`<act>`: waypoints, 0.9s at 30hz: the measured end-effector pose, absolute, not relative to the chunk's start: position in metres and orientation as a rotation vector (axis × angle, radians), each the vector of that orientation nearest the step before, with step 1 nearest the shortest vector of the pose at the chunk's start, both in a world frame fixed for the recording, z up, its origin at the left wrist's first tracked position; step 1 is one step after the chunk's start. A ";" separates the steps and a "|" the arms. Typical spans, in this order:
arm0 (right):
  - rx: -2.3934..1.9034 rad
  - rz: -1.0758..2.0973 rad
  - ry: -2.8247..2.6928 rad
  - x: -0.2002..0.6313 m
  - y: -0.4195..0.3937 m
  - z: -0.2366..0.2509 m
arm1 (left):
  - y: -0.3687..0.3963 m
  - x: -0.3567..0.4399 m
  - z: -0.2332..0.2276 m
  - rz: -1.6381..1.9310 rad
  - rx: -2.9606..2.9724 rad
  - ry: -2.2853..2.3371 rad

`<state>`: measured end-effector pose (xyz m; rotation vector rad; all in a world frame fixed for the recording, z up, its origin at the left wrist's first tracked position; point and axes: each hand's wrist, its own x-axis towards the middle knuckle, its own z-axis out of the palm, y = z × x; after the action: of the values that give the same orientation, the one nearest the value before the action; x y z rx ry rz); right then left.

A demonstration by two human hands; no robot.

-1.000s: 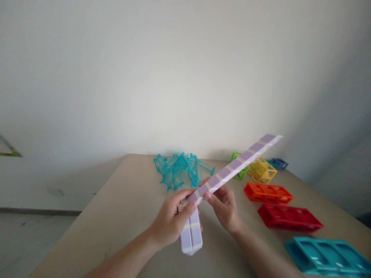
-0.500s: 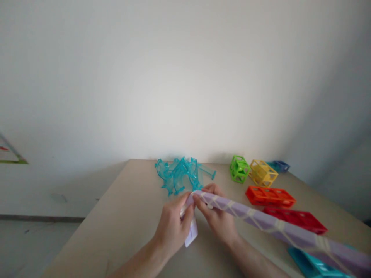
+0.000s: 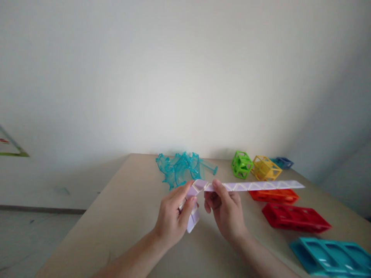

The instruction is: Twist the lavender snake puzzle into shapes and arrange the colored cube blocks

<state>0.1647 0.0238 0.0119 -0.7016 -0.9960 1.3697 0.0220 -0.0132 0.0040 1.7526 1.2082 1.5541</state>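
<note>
Both forearms are bare from the lower edge of the view up to the wrists, with no sleeve showing. The left hand (image 3: pixel 173 218) and the right hand (image 3: pixel 228 212) wear no gloves, rings, watch or bracelet. The fingernails are short and unpainted.

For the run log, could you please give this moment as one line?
left hand: grips twist-puzzle strip short end | right hand: pinches long section, level | table
</note>
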 end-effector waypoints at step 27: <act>-0.819 0.300 -1.736 0.183 0.027 0.003 | -0.013 0.047 0.009 1.289 0.666 0.684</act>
<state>0.1829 0.0268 0.0027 -0.8195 -1.7365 0.2998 0.0471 -0.0128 0.0088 0.6658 0.6835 1.2888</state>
